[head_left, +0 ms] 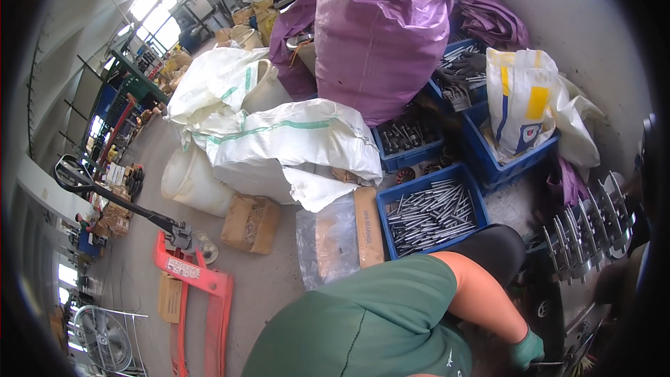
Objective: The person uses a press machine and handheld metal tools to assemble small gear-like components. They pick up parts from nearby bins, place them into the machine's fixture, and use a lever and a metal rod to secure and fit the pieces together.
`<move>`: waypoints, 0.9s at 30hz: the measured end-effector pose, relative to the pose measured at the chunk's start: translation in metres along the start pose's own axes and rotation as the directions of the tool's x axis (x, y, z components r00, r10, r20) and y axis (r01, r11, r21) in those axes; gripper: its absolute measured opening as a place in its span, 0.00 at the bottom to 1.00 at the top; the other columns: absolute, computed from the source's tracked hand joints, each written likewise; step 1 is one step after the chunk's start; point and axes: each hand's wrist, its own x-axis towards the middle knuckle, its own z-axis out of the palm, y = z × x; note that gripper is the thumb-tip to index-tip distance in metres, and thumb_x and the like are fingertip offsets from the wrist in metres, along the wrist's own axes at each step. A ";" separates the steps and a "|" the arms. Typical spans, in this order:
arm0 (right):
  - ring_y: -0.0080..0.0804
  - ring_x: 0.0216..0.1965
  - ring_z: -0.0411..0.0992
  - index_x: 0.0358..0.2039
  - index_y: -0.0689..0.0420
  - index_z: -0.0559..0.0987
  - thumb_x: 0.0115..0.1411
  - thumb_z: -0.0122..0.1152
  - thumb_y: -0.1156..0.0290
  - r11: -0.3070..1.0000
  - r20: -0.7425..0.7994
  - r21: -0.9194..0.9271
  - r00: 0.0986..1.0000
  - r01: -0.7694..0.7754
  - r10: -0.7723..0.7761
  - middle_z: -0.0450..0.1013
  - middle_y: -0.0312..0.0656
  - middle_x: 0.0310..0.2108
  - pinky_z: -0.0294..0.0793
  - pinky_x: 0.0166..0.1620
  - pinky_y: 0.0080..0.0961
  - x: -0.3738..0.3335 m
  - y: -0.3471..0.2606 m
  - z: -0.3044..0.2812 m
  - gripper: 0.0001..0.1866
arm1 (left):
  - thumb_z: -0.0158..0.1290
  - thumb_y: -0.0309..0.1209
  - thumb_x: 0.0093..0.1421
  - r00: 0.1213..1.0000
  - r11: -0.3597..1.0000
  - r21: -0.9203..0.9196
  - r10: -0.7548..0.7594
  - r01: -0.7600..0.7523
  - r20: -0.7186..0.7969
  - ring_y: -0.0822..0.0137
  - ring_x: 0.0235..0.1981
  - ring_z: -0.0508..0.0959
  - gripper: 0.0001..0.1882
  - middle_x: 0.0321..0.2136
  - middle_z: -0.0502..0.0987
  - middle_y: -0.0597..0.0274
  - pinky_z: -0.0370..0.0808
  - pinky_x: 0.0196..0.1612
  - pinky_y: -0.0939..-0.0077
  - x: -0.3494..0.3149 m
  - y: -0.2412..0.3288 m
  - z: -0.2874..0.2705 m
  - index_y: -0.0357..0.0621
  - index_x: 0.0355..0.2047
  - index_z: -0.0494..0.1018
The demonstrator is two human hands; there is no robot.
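My left hand (528, 350), in a green glove, is low at the right, at the end of a bent bare forearm. Its fingers look closed round a thin metal rod (553, 363) that sticks out to the right; the grip itself is partly hidden. Dark machinery with several slim metal parts (583, 356) lies just beyond the hand, in shadow. Above it stands a rack of shiny metal discs and pins (590, 230). My right hand is out of the picture.
Blue crates (481, 199) of metal rods stand beyond my knee, beside a flattened carton (368, 227). Large purple (380, 35) and white sacks (300, 136) rise behind. A red pallet jack (222, 300) and an open brown box (251, 223) are at left, a floor fan (105, 338) farther off.
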 end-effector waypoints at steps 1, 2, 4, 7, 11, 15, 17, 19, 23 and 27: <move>0.49 0.52 0.78 0.59 0.65 0.77 0.63 0.64 0.71 0.979 0.121 -0.171 0.989 0.107 -0.087 0.81 0.52 0.49 0.79 0.58 0.42 0.013 0.014 0.008 0.24 | 0.57 0.41 0.62 0.998 1.000 0.006 0.016 -0.016 0.058 0.42 0.49 0.83 0.23 0.46 0.84 0.40 0.79 0.52 0.50 0.013 0.012 0.007 0.38 0.51 0.81; 0.51 0.51 0.77 0.56 0.63 0.79 0.59 0.67 0.70 0.887 0.256 -0.284 0.920 0.365 -0.297 0.80 0.51 0.47 0.79 0.56 0.44 0.029 0.017 0.018 0.24 | 0.57 0.41 0.61 0.995 1.000 0.009 0.028 -0.029 0.098 0.42 0.49 0.83 0.23 0.46 0.84 0.41 0.79 0.52 0.51 0.020 0.020 0.010 0.37 0.51 0.81; 0.52 0.48 0.77 0.48 0.60 0.82 0.54 0.70 0.68 0.814 0.345 -0.272 0.842 0.513 -0.415 0.80 0.49 0.43 0.81 0.51 0.46 0.046 -0.017 0.046 0.21 | 0.58 0.40 0.61 0.992 0.998 -0.032 0.051 -0.047 0.117 0.41 0.49 0.83 0.24 0.45 0.84 0.40 0.80 0.51 0.49 0.033 0.020 0.018 0.35 0.51 0.80; 0.49 0.40 0.78 0.43 0.57 0.84 0.54 0.74 0.66 0.901 0.340 0.360 0.933 -0.243 0.116 0.79 0.46 0.39 0.80 0.44 0.43 0.046 -0.062 0.082 0.17 | 0.59 0.39 0.61 0.998 0.990 -0.141 0.029 -0.021 0.053 0.40 0.49 0.82 0.25 0.45 0.83 0.39 0.79 0.51 0.49 0.024 0.005 0.011 0.35 0.53 0.77; 0.43 0.45 0.78 0.56 0.57 0.80 0.62 0.70 0.61 0.981 0.154 0.157 0.984 -0.117 0.093 0.79 0.45 0.45 0.78 0.49 0.42 -0.018 -0.055 -0.038 0.24 | 0.60 0.38 0.60 0.997 0.981 -0.187 0.066 -0.058 0.037 0.40 0.49 0.82 0.26 0.45 0.83 0.40 0.78 0.51 0.50 0.009 0.024 0.002 0.37 0.56 0.76; 0.41 0.54 0.76 0.65 0.62 0.71 0.71 0.59 0.60 0.969 -0.559 -0.139 0.824 -0.206 0.095 0.77 0.50 0.54 0.74 0.59 0.38 -0.224 -0.111 -0.200 0.27 | 0.61 0.37 0.61 0.991 0.962 -0.239 0.131 -0.135 -0.031 0.40 0.45 0.82 0.20 0.42 0.82 0.40 0.78 0.48 0.51 0.005 0.029 -0.004 0.38 0.48 0.76; 0.39 0.59 0.75 0.70 0.65 0.67 0.76 0.54 0.60 0.964 -0.703 -0.161 0.710 -0.213 0.039 0.76 0.52 0.59 0.72 0.64 0.37 -0.266 -0.126 -0.223 0.29 | 0.61 0.35 0.62 0.987 0.962 -0.222 0.154 -0.159 -0.039 0.39 0.44 0.82 0.18 0.41 0.82 0.39 0.77 0.48 0.51 0.001 0.032 -0.011 0.37 0.49 0.75; 0.38 0.58 0.76 0.70 0.66 0.67 0.78 0.52 0.60 0.969 -0.749 -0.129 0.661 -0.213 0.046 0.77 0.52 0.58 0.73 0.63 0.34 -0.275 -0.124 -0.230 0.28 | 0.60 0.34 0.65 0.983 0.963 -0.197 0.180 -0.184 -0.039 0.38 0.46 0.81 0.18 0.42 0.80 0.38 0.77 0.49 0.50 0.009 0.024 -0.003 0.36 0.50 0.73; 0.34 0.49 0.78 0.64 0.67 0.72 0.74 0.56 0.63 0.973 -0.721 0.086 0.660 -0.216 0.210 0.80 0.48 0.49 0.77 0.54 0.30 -0.267 -0.141 -0.224 0.25 | 0.60 0.32 0.66 0.985 0.944 -0.287 0.170 -0.164 -0.003 0.41 0.50 0.80 0.19 0.46 0.80 0.39 0.77 0.53 0.53 0.008 0.032 -0.007 0.36 0.53 0.74; 0.31 0.43 0.78 0.60 0.67 0.75 0.70 0.61 0.66 0.944 -0.683 0.296 0.659 -0.146 0.316 0.81 0.45 0.42 0.79 0.47 0.27 -0.269 -0.149 -0.218 0.23 | 0.60 0.30 0.67 0.976 0.925 -0.315 0.212 -0.214 -0.039 0.46 0.52 0.80 0.21 0.50 0.80 0.42 0.76 0.58 0.58 0.006 0.035 -0.006 0.36 0.58 0.73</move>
